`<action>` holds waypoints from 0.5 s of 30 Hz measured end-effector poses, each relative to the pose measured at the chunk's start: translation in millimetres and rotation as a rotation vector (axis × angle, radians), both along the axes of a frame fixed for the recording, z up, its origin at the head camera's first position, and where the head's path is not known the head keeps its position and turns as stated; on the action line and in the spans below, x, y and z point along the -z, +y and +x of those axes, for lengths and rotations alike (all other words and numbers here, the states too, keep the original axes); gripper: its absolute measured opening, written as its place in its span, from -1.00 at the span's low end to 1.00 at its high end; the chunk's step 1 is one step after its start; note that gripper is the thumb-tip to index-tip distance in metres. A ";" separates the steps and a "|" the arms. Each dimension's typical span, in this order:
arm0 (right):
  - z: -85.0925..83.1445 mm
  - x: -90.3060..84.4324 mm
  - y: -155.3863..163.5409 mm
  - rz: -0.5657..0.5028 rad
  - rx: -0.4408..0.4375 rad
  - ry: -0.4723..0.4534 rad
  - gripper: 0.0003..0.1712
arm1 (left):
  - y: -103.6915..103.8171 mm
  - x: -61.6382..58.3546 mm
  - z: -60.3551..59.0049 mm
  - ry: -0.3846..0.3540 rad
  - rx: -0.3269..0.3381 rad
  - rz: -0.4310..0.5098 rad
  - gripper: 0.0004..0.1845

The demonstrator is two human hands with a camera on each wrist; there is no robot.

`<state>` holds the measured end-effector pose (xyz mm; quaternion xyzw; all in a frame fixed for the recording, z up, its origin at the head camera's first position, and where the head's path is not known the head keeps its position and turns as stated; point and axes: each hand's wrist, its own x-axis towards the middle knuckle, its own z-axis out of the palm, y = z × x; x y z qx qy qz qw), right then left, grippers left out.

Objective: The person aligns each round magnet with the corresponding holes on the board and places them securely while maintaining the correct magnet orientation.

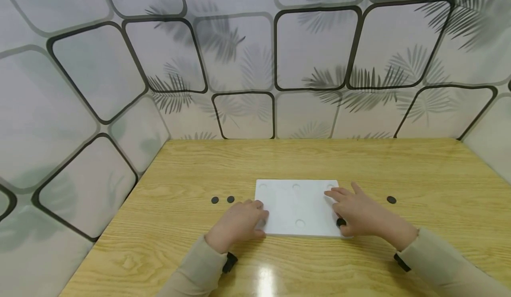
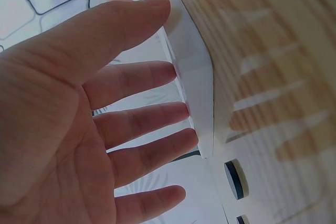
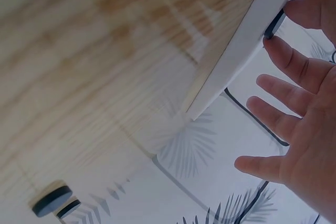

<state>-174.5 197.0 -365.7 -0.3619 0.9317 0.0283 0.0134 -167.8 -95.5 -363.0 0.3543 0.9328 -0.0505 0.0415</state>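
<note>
Your right hand pinches a black disc at the near right corner of the white board, fingers otherwise spread. Your left hand lies relaxed, steadying the left edge. Press the disc flat into its hollow, slowly.

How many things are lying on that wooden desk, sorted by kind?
Black discs: 4, two left of the board, one far right, one on the board under the right hand
White board: 1
Total: 5
</note>
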 end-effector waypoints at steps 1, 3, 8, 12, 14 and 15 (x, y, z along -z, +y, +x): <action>0.3 0.0 -0.1 -0.002 -0.002 0.000 -0.68 | 0.0 0.0 0.1 0.001 0.001 0.000 -0.66; 0.7 0.1 -0.2 -0.007 -0.006 0.001 -0.68 | 0.0 0.0 0.2 0.001 0.001 -0.001 -0.66; 0.7 1.1 -0.1 -0.015 -0.011 0.008 -0.68 | 0.0 -0.2 0.5 0.000 -0.001 -0.004 -0.65; 0.8 2.0 -0.2 -0.017 -0.009 0.007 -0.68 | -0.3 0.2 0.6 0.007 0.001 -0.006 -0.65; 1.0 2.1 -0.4 -0.019 -0.009 0.007 -0.69 | -0.6 0.6 0.6 0.014 0.002 -0.006 -0.64; 1.1 2.1 -0.5 -0.021 -0.009 0.008 -0.69 | -0.7 0.8 0.7 0.017 0.002 -0.005 -0.64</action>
